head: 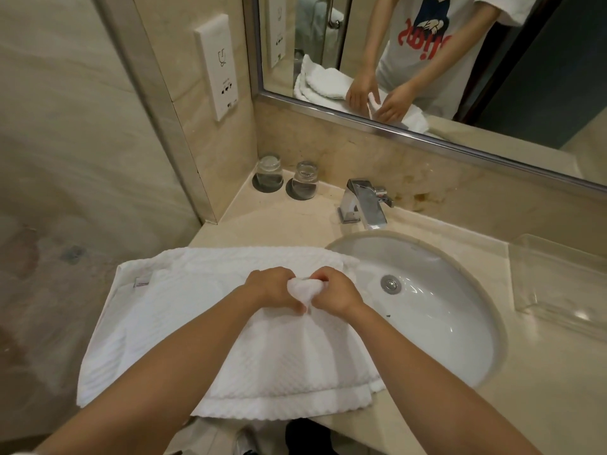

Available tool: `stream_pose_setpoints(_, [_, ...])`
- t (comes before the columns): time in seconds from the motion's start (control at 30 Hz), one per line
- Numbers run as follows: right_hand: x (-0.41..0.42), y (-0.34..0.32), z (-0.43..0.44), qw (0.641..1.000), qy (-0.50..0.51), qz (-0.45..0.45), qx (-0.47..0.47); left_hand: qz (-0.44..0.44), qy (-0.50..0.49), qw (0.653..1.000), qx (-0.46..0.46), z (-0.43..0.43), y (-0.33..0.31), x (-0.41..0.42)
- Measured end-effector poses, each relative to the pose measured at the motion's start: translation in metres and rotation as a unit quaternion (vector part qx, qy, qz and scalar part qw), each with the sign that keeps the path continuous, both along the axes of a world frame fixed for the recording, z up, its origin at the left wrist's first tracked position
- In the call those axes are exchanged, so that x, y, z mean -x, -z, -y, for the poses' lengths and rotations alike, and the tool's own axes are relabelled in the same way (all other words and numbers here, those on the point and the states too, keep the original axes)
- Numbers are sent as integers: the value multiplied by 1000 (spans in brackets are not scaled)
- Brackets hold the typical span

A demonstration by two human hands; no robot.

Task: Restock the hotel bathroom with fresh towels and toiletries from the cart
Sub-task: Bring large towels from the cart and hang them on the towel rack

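Our left hand (271,287) and right hand (335,293) meet side by side at the end of outstretched forearms, fingers curled and pinching a bunched-up fold of the white towel (184,323). The towel lies spread over the left part of the beige stone bench (272,221), its right edge overlapping the rim of the oval sink (443,307). Behind the sink stands a chrome tap (364,205), two glasses (270,172) sit on dark coasters in the back corner, a clear tray (558,284) rests at the right, and the mirror (492,77) above reflects the same grip.
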State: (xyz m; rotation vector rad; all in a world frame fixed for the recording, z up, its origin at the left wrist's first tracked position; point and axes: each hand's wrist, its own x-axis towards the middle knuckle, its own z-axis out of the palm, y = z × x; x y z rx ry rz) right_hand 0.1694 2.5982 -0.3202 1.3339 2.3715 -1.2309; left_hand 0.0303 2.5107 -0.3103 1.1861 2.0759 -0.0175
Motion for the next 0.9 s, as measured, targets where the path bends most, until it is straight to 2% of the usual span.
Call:
stream_pose_setpoints(0.07, [-8, -2, -2, 997, 56, -45, 13, 41, -35, 998, -23, -2, -1, -1])
stream_pose_setpoints(0.2, [-19, -9, -3, 984, 160, -81, 9, 124, -114, 980, -107, -2, -4, 5])
stream_pose_setpoints(0.33, [-25, -17, 7, 969, 235, -76, 25, 190, -265, 926, -188, 9, -16, 15])
stream_pose_setpoints(0.43, [-26, -19, 22, 959, 260, -76, 85, 188, -337, 895, -225, 16, -24, 22])
stream_pose_setpoints(0.53, [-25, -17, 38, 943, 276, -87, 162, 149, -324, 905, -232, 22, -29, 22])
stream_pose_setpoints(0.6, [-24, -17, 48, 924, 313, -107, 192, 149, -305, 912, -231, 24, -33, 17])
stream_pose_setpoints(0.67, [-23, -17, 56, 888, 375, -133, 229, 174, -307, 905, -239, 26, -37, 13])
stream_pose_setpoints(0.73, [-20, -17, 62, 846, 423, -159, 283, 204, -323, 890, -249, 28, -42, 12])
stream_pose_setpoints(0.9, [-20, -29, 72, 793, 453, -211, 348, 245, -390, 841, -283, 40, -63, 11])
